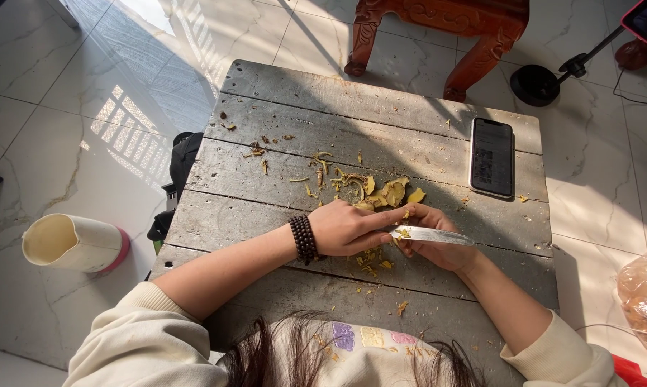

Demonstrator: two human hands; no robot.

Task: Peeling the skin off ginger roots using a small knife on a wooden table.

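Knife (431, 235) clamped in right hand (438, 244), blade pointing right, mid worktop (280, 215). Left hand (352, 228) pinched on small yellow piece, barely visible. Peelings (381, 192) piled just beyond. Best kept: shallow strokes, fingers behind edge. Phone (492, 156) far right.

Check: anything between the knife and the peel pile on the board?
Nothing visible. The knife lies in the right hand, the left hand presses on it, and the peel pile sits just beyond on the board.
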